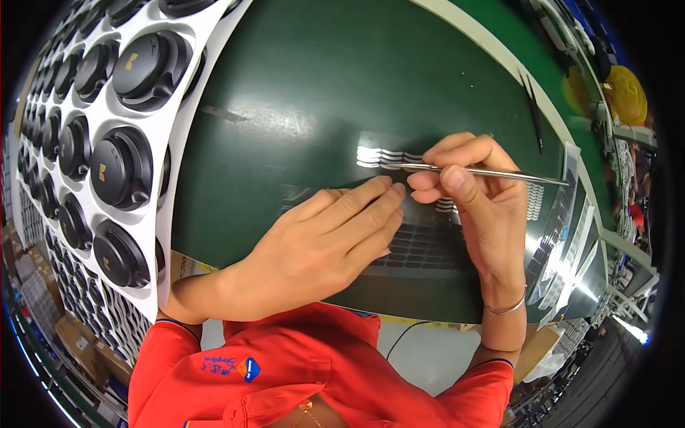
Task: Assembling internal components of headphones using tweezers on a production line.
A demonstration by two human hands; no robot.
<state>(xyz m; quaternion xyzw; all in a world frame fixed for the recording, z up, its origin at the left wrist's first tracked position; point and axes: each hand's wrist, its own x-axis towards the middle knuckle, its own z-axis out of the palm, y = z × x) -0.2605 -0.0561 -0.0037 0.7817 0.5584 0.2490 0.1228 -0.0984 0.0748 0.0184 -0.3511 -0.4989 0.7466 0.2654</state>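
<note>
Right hand: closed around slim metal tweezers, gripped between thumb and fingers. Left hand: palm down, fingers extended side by side, not fisted; thumb and palm side hidden, so cannot tell whether it holds anything or presses down.

Handling, own judgement: a low, nearly flat tip angle should suit thin pieces best, meeting one strip at its edge without scratching the backing. A light squeeze seems wiser than a firm one, since the strips look easy to bend. Left fingertips would serve best close to the tip, steadying the sheet yet clear of the metal. Glare on the strips may hide the edges; a slight change of viewing angle could help.

Position: silver curved strips lie on the green bench, on what looks like a clear sheet. Tweezers' tip is at their lower side; whether it touches, cannot tell. Left fingertips are just below the tip, toward the body. Right hand is to the right of these strips, its fingers near their right end. A dark sheet with rows of rounded shapes lies nearer the body, between the forearms.
</note>
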